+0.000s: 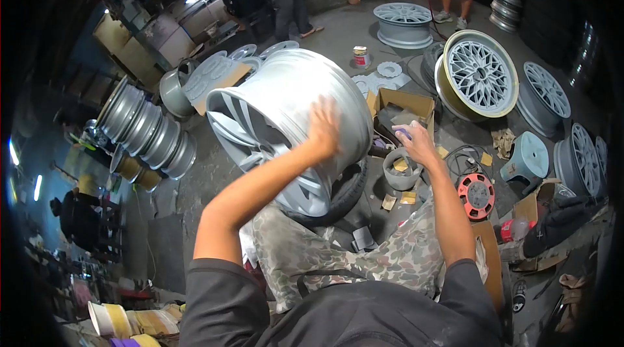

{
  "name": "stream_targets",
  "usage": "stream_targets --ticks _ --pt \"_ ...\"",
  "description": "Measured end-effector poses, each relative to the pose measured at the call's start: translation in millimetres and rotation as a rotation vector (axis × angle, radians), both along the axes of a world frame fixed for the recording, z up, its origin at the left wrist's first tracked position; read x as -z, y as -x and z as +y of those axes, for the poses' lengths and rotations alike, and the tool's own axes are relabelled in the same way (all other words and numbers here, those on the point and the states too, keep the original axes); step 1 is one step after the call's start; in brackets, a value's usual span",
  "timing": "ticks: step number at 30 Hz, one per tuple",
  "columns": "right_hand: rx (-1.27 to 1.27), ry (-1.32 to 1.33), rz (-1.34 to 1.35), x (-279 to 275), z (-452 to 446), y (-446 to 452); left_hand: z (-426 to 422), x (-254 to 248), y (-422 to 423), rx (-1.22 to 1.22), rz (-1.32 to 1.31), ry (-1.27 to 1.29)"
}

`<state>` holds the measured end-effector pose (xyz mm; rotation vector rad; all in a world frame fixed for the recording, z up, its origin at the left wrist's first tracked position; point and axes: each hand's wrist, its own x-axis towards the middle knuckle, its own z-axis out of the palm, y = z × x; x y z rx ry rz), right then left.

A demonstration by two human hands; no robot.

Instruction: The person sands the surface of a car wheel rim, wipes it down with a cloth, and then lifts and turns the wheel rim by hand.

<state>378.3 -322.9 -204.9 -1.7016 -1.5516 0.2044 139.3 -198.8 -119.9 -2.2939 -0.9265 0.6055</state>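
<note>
Silver wheel: tilted in front of the person, its broad barrel [292, 80] facing up and its spokes to the left, above a black tyre [351, 194].
Left hand: over the barrel and seemingly touching it, fingers [323, 110] extended and blurred, palm down, nothing visible in its grasp; the left hand [325, 129] is open.
Right hand: right of the wheel, apart from it, the right hand [418, 142] is closed around a small purple item [404, 132], mostly hidden by the fingers.
Cardboard box: open, just beyond the right hand; the cardboard box [426, 104] holds dark and greyish pieces too unclear to name.
Grey bucket: on the floor nearer the person, below the right hand; inside the grey bucket [404, 182] is a yellowish piece [400, 164].
Small can: red and white label, upright beyond the box; contents of the small can [361, 57] cannot be told.
Loose pads: yellowish pads [408, 197] lie near the bucket.
Cable reel: a red cable reel [476, 196] is right of the bucket.
</note>
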Motion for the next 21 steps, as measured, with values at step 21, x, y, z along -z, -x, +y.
stream_targets --ticks 21 --pt "-0.015 -0.001 0.018 -9 -16 4 -44 -26 -3 0.460 -0.814 0.791"
